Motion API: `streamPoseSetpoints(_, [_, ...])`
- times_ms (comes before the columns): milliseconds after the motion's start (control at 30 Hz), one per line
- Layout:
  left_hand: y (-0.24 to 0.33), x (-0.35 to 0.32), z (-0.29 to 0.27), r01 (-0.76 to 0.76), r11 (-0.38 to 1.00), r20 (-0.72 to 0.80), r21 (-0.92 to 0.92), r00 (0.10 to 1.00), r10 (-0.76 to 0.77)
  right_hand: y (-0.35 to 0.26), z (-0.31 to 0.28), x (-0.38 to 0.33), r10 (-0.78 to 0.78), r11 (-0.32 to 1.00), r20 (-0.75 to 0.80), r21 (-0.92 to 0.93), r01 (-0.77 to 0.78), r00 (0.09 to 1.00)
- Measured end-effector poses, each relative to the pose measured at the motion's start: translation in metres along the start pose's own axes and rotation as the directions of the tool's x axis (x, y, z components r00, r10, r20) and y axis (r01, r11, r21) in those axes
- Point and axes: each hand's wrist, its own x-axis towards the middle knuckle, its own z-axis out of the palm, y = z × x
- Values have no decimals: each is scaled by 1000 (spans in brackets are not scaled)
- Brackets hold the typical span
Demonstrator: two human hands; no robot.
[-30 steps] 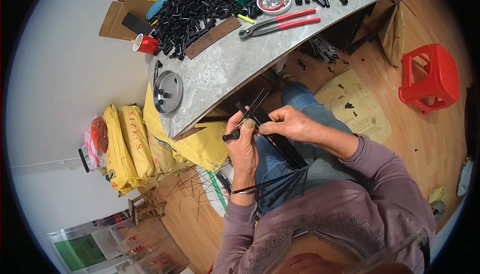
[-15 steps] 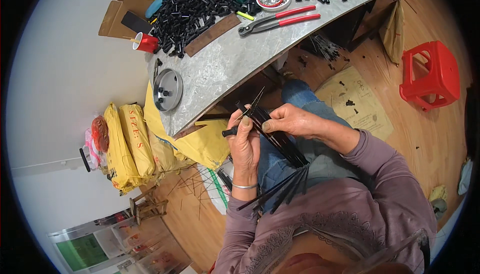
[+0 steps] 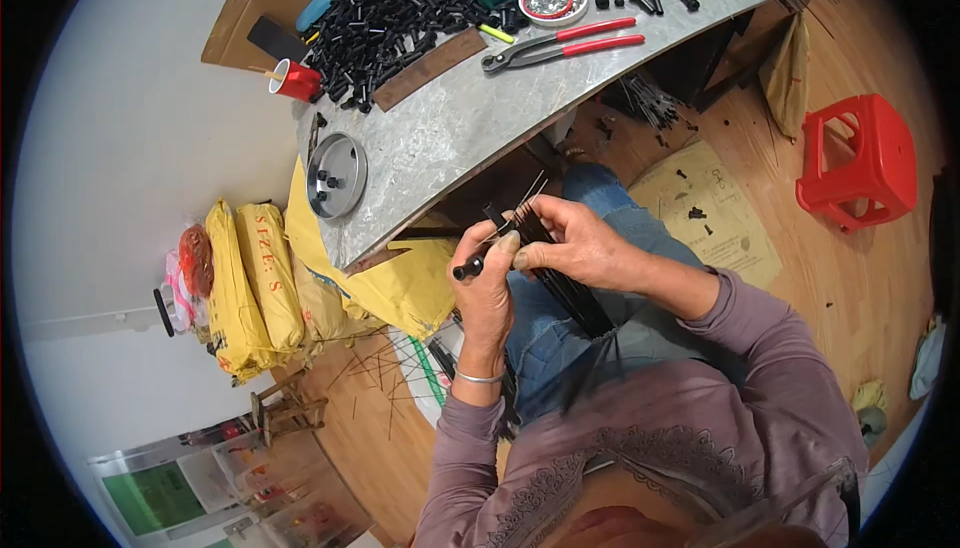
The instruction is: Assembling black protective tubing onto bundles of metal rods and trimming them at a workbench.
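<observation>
My left hand [image 3: 484,293] is closed around a short black cylindrical piece [image 3: 468,268], whose round end pokes out at the left of the fist. Another black tip [image 3: 493,213] shows above its fingers. Close beside it, my right hand [image 3: 595,253] is bent with finger and thumb pinched at a bundle of long thin black rods [image 3: 570,298]. The bundle slants down over my lap, its lower ends blurred. Thin wire-like tips [image 3: 537,186] stick up between the two hands. Exactly how the fingers grip the rods is partly hidden.
On the grey table [image 3: 430,138] lie a heap of black bolt-like parts [image 3: 400,18], red-handled pincers [image 3: 560,45], a round metal dish [image 3: 337,176] and a white bowl [image 3: 553,0]. A red stool [image 3: 860,163] stands at right; yellow sacks [image 3: 240,288] lean at left.
The black piece in my left hand has turned, so its round end now shows. My right fingers have moved up toward the rod tips, close to my left fingertips. The lower rod ends have swung.
</observation>
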Motion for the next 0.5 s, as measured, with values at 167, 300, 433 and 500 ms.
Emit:
streamPoseSetpoints(167, [5,1,1,133,991,2,27,991,-133,2,7,-3,147,962,-77,244,-124,986])
streamPoseSetpoints(300, [-7,12,-20,-43,995,-92,-95,995,35,-1,11,-1,105,987,-150,134,-85,983])
streamPoseSetpoints(433, [24,52,-25,76,834,-66,-546,989,-133,-4,15,-1,122,992,-126,34,-119,984])
streamPoseSetpoints(500, [37,64,-22,144,931,180,-337,980,-86,-1,17,0,110,994,-147,41,-105,983])
